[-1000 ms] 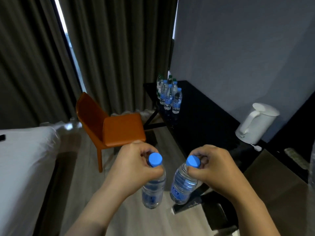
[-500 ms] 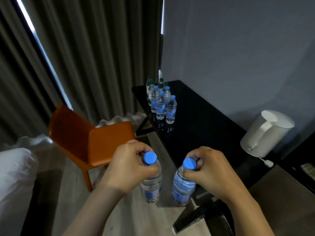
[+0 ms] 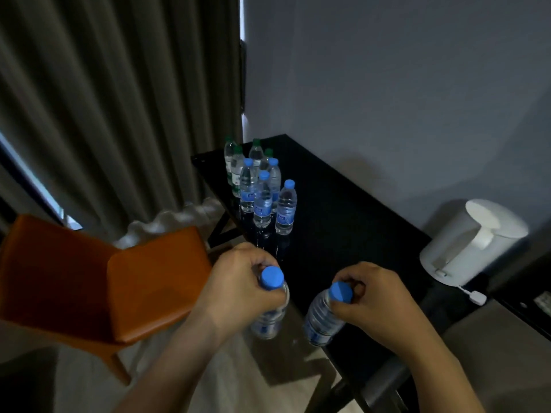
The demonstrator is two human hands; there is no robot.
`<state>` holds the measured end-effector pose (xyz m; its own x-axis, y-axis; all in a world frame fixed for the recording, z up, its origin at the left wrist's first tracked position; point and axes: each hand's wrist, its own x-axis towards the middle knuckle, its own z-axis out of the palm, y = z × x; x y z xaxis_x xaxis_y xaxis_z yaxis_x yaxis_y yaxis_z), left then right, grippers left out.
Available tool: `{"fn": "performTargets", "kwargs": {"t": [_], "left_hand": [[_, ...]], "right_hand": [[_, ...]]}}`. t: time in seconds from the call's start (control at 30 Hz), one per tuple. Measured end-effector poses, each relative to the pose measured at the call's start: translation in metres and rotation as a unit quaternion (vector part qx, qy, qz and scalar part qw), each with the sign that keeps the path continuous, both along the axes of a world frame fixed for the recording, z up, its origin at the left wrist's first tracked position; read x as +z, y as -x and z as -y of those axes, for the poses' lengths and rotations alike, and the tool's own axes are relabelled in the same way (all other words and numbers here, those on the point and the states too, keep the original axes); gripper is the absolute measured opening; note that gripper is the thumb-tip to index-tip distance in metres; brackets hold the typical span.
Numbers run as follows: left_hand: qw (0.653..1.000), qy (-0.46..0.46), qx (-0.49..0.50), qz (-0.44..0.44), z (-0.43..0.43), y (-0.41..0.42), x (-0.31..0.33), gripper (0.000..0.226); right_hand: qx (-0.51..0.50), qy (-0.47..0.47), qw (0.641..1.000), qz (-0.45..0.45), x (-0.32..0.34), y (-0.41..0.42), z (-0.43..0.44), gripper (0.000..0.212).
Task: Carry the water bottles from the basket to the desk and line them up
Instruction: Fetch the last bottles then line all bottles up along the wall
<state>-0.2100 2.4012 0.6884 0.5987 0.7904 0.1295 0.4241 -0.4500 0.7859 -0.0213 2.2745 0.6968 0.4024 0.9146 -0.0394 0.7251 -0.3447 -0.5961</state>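
My left hand (image 3: 238, 286) grips a blue-capped water bottle (image 3: 269, 317) by its neck, hanging above the floor at the black desk's (image 3: 343, 222) front edge. My right hand (image 3: 375, 302) holds a second blue-capped bottle (image 3: 323, 320) the same way, just over the desk's near edge. Several water bottles (image 3: 262, 189), some with blue caps and some with green, stand in two rows at the far left end of the desk. The basket is out of view.
A white electric kettle (image 3: 474, 242) stands on the desk at the right, its cord (image 3: 474, 296) trailing forward. An orange chair (image 3: 98, 281) sits left of the desk on the wooden floor. Dark curtains (image 3: 119, 99) hang behind, and a grey wall (image 3: 387, 84) backs the desk.
I have walked closer to the desk with both bottles; the desk and its standing bottles now loom larger, the chair has slid left and the bed has left the view.
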Motion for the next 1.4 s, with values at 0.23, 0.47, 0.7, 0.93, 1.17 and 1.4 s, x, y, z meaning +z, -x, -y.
{"fn": "performTargets", "kwargs": {"t": [0.23,0.47,0.7,0.93,1.17,1.4], "left_hand": [[0.999,-0.002,-0.035,-0.029,-0.077,-0.034,-0.027,0.026],[0.997,-0.011,-0.05,-0.049,-0.145,-0.083,-0.047,0.024],[0.993,-0.002,-0.061,-0.096,-0.198,-0.136,-0.067,0.025],[0.992,0.035,-0.074,-0.099,-0.238,-0.166,-0.088,0.026],[0.985,0.036,-0.111,-0.13,-0.261,-0.173,-0.102,0.027],[0.983,0.033,-0.124,-0.129,-0.271,-0.175,-0.106,0.025]], "right_hand": [[-0.033,0.032,0.999,-0.015,-0.023,-0.024,-0.053,0.025],[-0.03,0.054,0.997,-0.044,-0.05,-0.074,-0.116,0.025],[-0.034,0.052,0.996,-0.063,-0.078,-0.119,-0.168,0.027],[-0.041,0.07,0.994,-0.072,-0.091,-0.137,-0.201,0.027],[-0.08,0.083,0.991,-0.073,-0.105,-0.138,-0.216,0.028],[-0.107,0.09,0.988,-0.07,-0.117,-0.138,-0.232,0.025]]}}
